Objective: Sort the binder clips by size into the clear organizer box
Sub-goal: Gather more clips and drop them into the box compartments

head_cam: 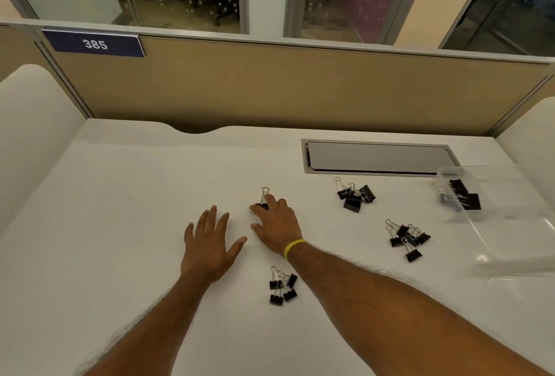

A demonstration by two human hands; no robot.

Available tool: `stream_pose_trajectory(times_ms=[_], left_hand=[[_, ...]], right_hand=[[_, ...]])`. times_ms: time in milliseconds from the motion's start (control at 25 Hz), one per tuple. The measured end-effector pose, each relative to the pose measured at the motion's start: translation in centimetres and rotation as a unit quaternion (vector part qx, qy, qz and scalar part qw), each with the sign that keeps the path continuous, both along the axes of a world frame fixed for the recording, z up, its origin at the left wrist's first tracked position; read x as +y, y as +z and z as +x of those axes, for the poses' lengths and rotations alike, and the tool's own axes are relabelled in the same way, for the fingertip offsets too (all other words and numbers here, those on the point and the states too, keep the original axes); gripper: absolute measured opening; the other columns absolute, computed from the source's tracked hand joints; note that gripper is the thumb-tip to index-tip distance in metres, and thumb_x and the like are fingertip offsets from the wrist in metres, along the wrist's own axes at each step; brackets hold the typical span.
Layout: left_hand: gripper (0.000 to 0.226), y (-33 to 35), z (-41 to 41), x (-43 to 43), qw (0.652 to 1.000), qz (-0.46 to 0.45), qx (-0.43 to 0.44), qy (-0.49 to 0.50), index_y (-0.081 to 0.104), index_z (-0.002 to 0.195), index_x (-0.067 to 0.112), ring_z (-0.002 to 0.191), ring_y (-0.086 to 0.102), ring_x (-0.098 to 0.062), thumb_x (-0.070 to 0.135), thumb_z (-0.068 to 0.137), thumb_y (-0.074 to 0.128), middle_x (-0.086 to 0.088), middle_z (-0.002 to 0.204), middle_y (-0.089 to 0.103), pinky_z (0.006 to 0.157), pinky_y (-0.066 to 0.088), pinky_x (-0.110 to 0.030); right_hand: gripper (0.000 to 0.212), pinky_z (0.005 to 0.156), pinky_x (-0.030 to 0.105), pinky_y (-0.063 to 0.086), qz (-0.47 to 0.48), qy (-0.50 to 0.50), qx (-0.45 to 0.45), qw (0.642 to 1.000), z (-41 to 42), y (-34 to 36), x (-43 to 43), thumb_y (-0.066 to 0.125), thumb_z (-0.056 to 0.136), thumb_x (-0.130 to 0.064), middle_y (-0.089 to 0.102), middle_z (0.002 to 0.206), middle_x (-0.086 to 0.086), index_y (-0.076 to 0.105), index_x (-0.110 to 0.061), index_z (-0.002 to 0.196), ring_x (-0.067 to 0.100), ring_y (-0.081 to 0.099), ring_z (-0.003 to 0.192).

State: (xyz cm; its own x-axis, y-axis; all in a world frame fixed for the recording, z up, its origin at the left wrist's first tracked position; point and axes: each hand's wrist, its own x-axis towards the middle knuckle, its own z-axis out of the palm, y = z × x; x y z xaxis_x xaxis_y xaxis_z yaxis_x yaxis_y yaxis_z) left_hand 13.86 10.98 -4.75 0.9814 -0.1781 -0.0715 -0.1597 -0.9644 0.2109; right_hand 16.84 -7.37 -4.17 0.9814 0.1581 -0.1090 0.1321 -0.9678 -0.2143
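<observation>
Black binder clips lie in groups on the white desk: a near group, a right group and a far group of bigger ones. The clear organizer box stands at the right edge with a few large clips inside. My left hand lies flat on the desk, fingers spread, holding nothing. My right hand, with a yellow band at the wrist, reaches over a single binder clip; its fingertips touch the clip's black body, and the wire handle sticks up behind them.
A grey cable hatch is set into the desk behind the far clips. A tan partition with a blue "385" sign closes the back. White side panels flank the desk left and right.
</observation>
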Motion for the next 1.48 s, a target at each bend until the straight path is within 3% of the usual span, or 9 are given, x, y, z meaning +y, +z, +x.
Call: stream_pose_trajectory(times_ms=[200, 480, 720, 880, 1000, 1120, 1360, 1480], left_hand=[[0.089, -0.3, 0.2, -0.1, 1.000, -0.001, -0.003, -0.003, 0.030, 0.149, 0.022, 0.148, 0.012, -0.023, 0.076, 0.081, 0.009, -0.008, 0.161, 0.016, 0.117, 0.013, -0.051], [0.091, 1.4, -1.3, -2.0, 1.000, -0.008, -0.001, -0.016, 0.027, 0.150, 0.023, 0.149, 0.009, -0.023, 0.076, 0.079, 0.006, -0.007, 0.161, 0.013, 0.118, 0.011, -0.051], [0.092, 4.0, -4.4, -5.7, 0.999, 0.003, -0.004, -0.053, 0.021, 0.151, 0.024, 0.149, 0.004, -0.022, 0.075, 0.077, 0.002, -0.006, 0.162, 0.008, 0.118, 0.008, -0.050], [0.093, 5.0, -6.7, -8.8, 0.996, 0.006, -0.004, -0.087, 0.017, 0.152, 0.026, 0.150, 0.001, -0.022, 0.077, 0.076, 0.001, -0.004, 0.163, 0.004, 0.118, 0.005, -0.049], [0.085, 5.3, -8.2, -11.5, 0.993, 0.013, -0.001, -0.114, 0.016, 0.152, 0.027, 0.150, 0.000, -0.022, 0.075, 0.083, 0.012, -0.003, 0.163, 0.003, 0.119, 0.004, -0.050], [0.085, 5.6, -9.4, -14.0, 0.991, 0.020, -0.008, -0.135, 0.016, 0.152, 0.027, 0.150, 0.000, -0.021, 0.075, 0.082, 0.011, -0.003, 0.163, 0.004, 0.119, 0.005, -0.050], [0.096, 5.8, -10.3, -20.0, 0.985, 0.014, -0.013, -0.171, 0.016, 0.152, 0.026, 0.150, -0.001, -0.022, 0.077, 0.074, -0.002, -0.005, 0.163, 0.004, 0.118, 0.005, -0.051], [0.095, 5.6, -10.3, -23.2, 0.984, 0.009, -0.010, -0.179, 0.017, 0.152, 0.025, 0.150, 0.000, -0.022, 0.077, 0.075, -0.001, -0.005, 0.163, 0.004, 0.119, 0.005, -0.052]], right_hand=[[0.028, 0.075, 0.040, 0.049, 0.042, -0.020, -0.025, 0.999, 0.3, -0.4, 0.1, 0.045, 0.097, -0.019, 0.052, 0.121, 0.009, 0.059, -0.019, 0.121, 0.033, 0.045, 0.108], [0.019, 0.078, 0.039, 0.052, 0.219, -0.111, -0.062, 0.967, -3.1, 1.0, -2.5, 0.054, 0.084, -0.015, 0.048, 0.109, -0.002, 0.067, -0.019, 0.097, 0.023, 0.045, 0.099], [0.036, 0.080, 0.025, 0.042, 0.246, -0.130, -0.100, 0.955, -8.4, 3.8, -7.2, 0.056, 0.082, -0.010, 0.043, 0.119, -0.002, 0.063, -0.022, 0.116, 0.018, 0.044, 0.101], [0.039, 0.093, 0.026, 0.044, 0.295, -0.157, -0.098, 0.938, -12.4, 4.6, -10.1, 0.057, 0.081, -0.014, 0.038, 0.129, -0.001, 0.061, -0.022, 0.119, 0.016, 0.052, 0.108], [0.033, 0.092, 0.025, 0.049, 0.343, -0.211, -0.109, 0.909, -15.1, 4.7, -12.7, 0.057, 0.078, -0.015, 0.048, 0.117, 0.000, 0.065, -0.018, 0.110, 0.009, 0.057, 0.101], [0.027, 0.082, 0.009, 0.043, 0.383, -0.269, -0.136, 0.873, -17.1, 5.0, -15.7, 0.060, 0.078, -0.008, 0.060, 0.105, 0.003, 0.069, -0.013, 0.103, -0.007, 0.056, 0.089], [0.022, 0.068, 0.012, 0.048, 0.491, -0.405, -0.149, 0.756, -19.3, 5.2, -22.8, 0.062, 0.084, -0.008, 0.072, 0.094, 0.004, 0.071, -0.013, 0.104, 0.015, 0.065, 0.082], [0.021, 0.067, 0.008, 0.048, 0.487, -0.405, -0.171, 0.754, -19.4, 5.7, -26.5, 0.063, 0.084, -0.006, 0.070, 0.094, 0.004, 0.070, -0.013, 0.101, 0.013, 0.065, 0.082]])
